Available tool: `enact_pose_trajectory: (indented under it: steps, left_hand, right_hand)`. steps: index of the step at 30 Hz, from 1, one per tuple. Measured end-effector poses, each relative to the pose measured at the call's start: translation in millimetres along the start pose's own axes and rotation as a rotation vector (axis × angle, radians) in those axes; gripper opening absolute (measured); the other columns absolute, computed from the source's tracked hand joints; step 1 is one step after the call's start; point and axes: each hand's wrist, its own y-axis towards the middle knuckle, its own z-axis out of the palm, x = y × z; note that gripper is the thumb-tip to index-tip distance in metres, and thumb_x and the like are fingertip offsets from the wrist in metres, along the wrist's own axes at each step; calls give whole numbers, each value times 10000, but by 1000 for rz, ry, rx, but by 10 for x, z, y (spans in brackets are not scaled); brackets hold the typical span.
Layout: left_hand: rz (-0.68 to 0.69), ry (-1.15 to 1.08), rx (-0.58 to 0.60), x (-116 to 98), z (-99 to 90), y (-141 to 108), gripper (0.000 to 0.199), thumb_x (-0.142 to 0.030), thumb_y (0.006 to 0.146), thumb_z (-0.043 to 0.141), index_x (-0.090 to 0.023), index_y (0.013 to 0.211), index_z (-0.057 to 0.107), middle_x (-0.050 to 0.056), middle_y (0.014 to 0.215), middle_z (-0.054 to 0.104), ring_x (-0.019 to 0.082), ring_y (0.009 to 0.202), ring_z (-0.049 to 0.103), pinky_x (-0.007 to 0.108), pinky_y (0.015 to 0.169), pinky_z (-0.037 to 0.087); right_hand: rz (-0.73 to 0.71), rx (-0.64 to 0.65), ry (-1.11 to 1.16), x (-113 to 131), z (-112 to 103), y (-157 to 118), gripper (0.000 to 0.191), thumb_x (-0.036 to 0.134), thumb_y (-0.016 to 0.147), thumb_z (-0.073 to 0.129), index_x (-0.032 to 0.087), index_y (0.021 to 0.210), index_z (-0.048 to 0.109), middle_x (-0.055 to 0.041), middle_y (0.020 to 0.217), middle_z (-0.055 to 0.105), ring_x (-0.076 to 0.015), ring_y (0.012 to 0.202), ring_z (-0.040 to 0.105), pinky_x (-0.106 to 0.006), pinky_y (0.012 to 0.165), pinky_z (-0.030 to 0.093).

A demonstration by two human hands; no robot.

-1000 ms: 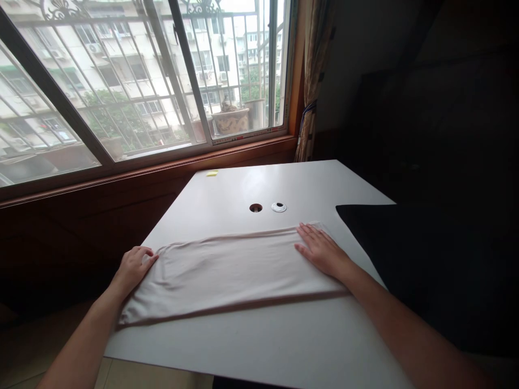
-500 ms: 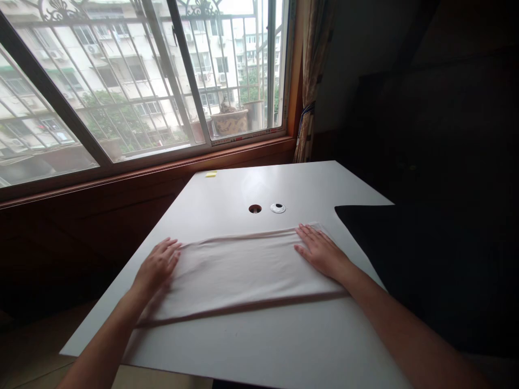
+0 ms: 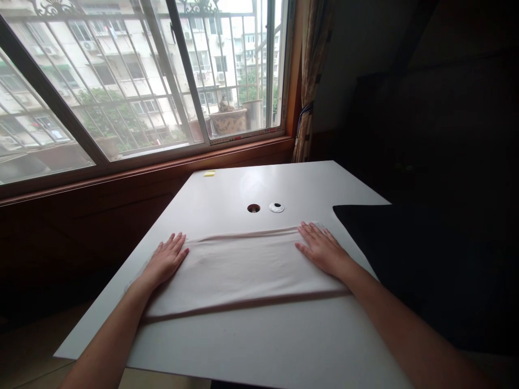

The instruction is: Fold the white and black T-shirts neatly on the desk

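A pale, off-white piece of cloth lies folded into a long flat strip across the white table. Its layered near edge shows some thickness, and faint wrinkles run along its top. My left hand rests flat on the left end of the cloth, fingers stretched out and pointing away from me. On the right end lies my right hand, palm down with the fingers spread. Both palms and the cloth beneath them are hidden.
Beyond the cloth, the tabletop has a round hole and a round white grommet. A yellow sticky note sits at the far left corner. Something black covers the right edge. A barred window and a tied curtain stand behind.
My left hand has shifted slightly right and away from me, its fingers now flatter on the cloth. The cloth's left end has moved a little inward. My right hand has barely moved.
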Motion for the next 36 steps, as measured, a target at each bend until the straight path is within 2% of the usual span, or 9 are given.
enact_pose_trajectory:
  steps: [5,9,12,15,18,21,26,30,36]
  left_hand:
    - [-2,-5,15,35,4,-1,715,-585,1048,193,-186,1638,258,81,1709,225,290,1596,125,533,1264,163]
    - [-26,26,10,-86,-82,14,722,-571,1053,216,-149,1638,237,123,1712,184,338,1591,123,625,1239,183]
    - [63,61,-61,-406,-179,24,684,-571,1063,233,-199,1636,255,108,1711,197,347,1589,126,669,1224,188]
    - [297,44,-66,-884,-245,46,617,-564,1075,244,-274,1615,318,64,1699,252,302,1587,169,623,1245,198]
    - [483,19,-37,-1315,-240,109,598,-548,1085,234,-285,1617,305,34,1702,242,266,1590,165,580,1273,158]
    - [512,9,16,-1517,-180,216,620,-569,1078,237,-274,1621,295,35,1702,230,278,1588,166,587,1275,147]
    - [428,5,28,-1410,-92,371,651,-587,1071,239,-254,1630,271,48,1704,213,274,1587,170,548,1283,146]
    - [403,5,4,-1289,-71,382,629,-577,1071,257,-282,1627,276,31,1701,229,267,1585,187,540,1284,141]
    - [381,18,8,-1283,-92,338,617,-571,1073,254,-297,1626,278,26,1701,230,265,1583,196,533,1275,158]
  right_hand:
    - [102,17,-17,-36,-32,-2,695,579,1035,234,213,1617,338,-70,1699,260,-284,1572,208,-567,1258,192]
    - [181,20,-30,-36,-62,18,689,549,1041,230,177,1607,357,-73,1693,276,-275,1572,206,-544,1257,206]
    - [204,29,-24,-38,-80,36,685,534,1043,235,163,1606,357,-74,1691,282,-275,1571,209,-535,1259,207]
    - [199,34,-12,-73,-77,50,680,536,1043,237,175,1606,357,-66,1696,273,-277,1571,207,-534,1260,206]
    - [179,33,2,-134,-57,60,675,545,1044,237,192,1608,354,-57,1699,267,-278,1573,199,-535,1261,204]
    - [159,30,13,-184,-37,64,662,547,1044,252,215,1608,356,-56,1698,273,-283,1573,198,-537,1259,205]
    - [158,2,9,-211,-8,62,644,527,1049,267,204,1594,381,-64,1691,294,-287,1562,233,-524,1258,215]
    - [171,-69,-17,-247,30,40,617,472,1051,294,153,1559,437,-104,1672,335,-322,1529,301,-515,1239,262]
    - [174,-210,-22,-332,-49,-43,554,420,1004,468,124,1467,536,-176,1516,518,-352,1365,468,-466,1144,398]
